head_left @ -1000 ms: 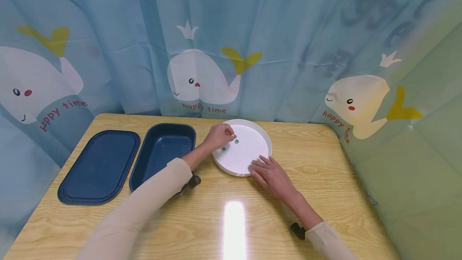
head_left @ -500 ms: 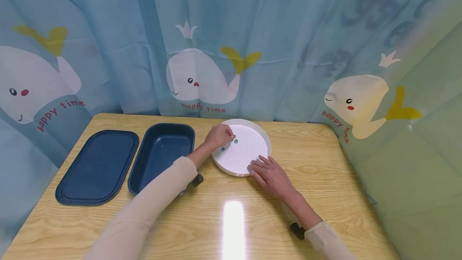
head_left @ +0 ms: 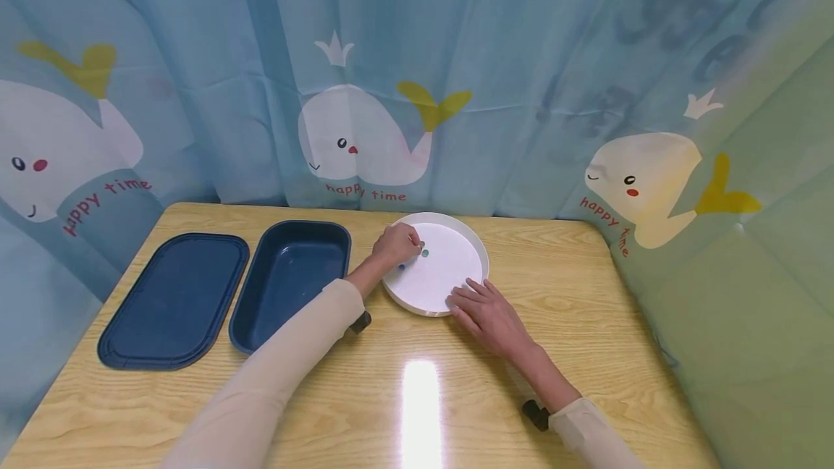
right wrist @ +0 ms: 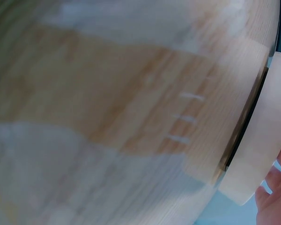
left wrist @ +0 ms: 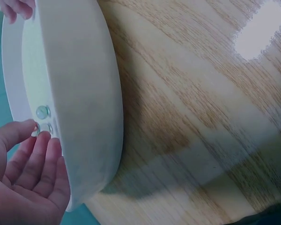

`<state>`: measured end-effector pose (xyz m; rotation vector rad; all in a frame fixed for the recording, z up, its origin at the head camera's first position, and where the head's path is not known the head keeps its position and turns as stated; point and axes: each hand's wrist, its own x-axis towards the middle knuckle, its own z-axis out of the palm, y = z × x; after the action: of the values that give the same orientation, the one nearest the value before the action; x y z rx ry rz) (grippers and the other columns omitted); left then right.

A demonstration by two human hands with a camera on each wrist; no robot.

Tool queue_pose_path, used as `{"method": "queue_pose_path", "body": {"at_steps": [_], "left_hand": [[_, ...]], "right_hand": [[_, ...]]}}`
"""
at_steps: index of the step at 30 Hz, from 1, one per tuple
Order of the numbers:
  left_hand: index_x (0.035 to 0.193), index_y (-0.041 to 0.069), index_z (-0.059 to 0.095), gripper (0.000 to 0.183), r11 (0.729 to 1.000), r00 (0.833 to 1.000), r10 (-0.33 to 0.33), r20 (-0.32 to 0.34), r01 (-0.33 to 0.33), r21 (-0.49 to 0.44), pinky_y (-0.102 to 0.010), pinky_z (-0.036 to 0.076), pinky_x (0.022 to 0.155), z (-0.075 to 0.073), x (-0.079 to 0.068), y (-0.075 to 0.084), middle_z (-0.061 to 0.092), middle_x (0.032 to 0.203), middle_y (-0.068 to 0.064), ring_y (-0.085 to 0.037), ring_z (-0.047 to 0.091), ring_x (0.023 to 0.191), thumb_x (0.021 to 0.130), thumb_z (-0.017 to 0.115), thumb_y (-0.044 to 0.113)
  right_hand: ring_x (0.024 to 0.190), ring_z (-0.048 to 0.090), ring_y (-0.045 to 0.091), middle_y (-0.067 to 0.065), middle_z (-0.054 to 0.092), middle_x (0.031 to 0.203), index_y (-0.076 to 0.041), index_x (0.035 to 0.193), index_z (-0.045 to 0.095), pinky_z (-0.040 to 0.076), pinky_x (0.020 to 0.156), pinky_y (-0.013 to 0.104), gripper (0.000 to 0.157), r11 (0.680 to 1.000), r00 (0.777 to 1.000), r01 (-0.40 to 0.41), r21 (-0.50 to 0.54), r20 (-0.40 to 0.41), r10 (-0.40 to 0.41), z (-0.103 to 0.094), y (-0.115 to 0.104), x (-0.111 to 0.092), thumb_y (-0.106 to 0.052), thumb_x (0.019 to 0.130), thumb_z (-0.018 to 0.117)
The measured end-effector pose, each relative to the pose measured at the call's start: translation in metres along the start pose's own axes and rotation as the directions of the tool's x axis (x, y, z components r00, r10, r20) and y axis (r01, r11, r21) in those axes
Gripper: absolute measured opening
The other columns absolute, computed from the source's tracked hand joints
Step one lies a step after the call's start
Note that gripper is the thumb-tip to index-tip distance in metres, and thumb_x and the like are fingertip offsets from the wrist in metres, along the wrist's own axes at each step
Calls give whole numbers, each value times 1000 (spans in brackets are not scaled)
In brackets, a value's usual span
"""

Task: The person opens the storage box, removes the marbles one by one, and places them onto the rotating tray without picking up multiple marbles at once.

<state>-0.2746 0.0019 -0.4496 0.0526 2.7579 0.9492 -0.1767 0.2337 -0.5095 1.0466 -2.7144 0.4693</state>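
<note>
A round white tray (head_left: 449, 288) with a low rim stands towards the back of the table. My left hand (head_left: 394, 244) reaches over its left side, and the thumb and fingers pinch a small glass marble (left wrist: 36, 128). Close beside it in the tray lie a green marble (head_left: 426, 253) and, in the left wrist view, what looks like a clear marble (left wrist: 47, 128). A blue marble (head_left: 402, 267) lies nearer, under the left hand. My right hand (head_left: 490, 318) rests on the tray's near right rim, its fingers reaching over the edge.
Left of the tray is a deep dark blue rectangular container (head_left: 293, 273), with a matching flat lid (head_left: 176, 302) beside it. The wooden table (head_left: 547, 259) runs back to a blue curtain (head_left: 521, 78) printed with whales. Black wrist devices (head_left: 536, 415) sit under both forearms.
My left forearm has swung a little to the right while the hand keeps its pinch at nearly the same spot in the tray. The right hand stays put on the rim.
</note>
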Motion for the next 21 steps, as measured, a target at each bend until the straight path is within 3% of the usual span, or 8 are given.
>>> {"method": "queue_pose_path", "body": {"at_steps": [21], "left_hand": [[93,9,70,10,998,999,-34,-2,34,62,-42,48,81,10,6,-1,67,104,-8,-25,60,93,96,65,17]], "right_hand": [[132,50,33,7,65,130,-11,124,71,28,112,54,28,1000,1000,-13,10,14,12,-1,0,0,-23,100,62]]}}
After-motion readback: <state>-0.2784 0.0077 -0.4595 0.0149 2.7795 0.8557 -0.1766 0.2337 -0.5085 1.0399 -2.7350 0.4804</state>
